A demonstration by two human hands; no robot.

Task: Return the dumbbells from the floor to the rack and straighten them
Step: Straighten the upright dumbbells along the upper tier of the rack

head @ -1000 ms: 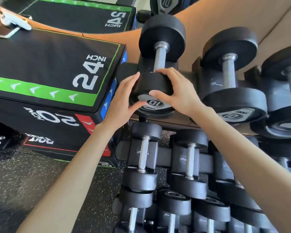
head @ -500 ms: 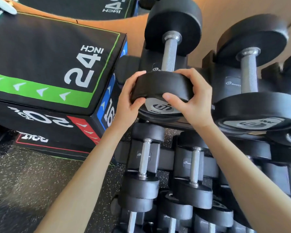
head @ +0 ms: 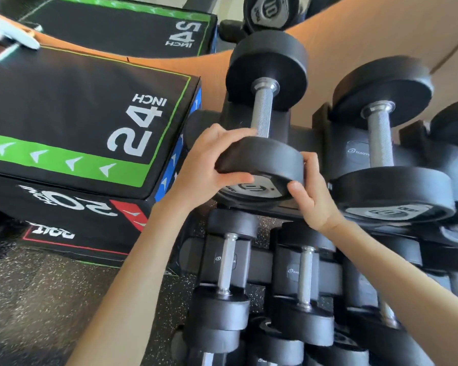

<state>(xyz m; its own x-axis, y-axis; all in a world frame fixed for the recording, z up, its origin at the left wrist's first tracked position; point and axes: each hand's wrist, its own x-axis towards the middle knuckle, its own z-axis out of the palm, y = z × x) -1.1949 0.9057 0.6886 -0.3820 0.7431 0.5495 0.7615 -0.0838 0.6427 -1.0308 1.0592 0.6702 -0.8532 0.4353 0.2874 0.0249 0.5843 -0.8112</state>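
The dumbbell lies in the leftmost saddle of the rack, top tier, with its handle pointing away. The left hand and right hand both clamp its near head, fingers curled over the rim and thumbs on the marked face. A second dumbbell sits just beside the right hand. A box stands near on the left. Smaller dumbbells occupy the tier below.

A black padded box marked "24 INCH", with a green stripe, stands at the left on the dark speckled floor. A second black box is farther away. A blurred white object lies at the far left.
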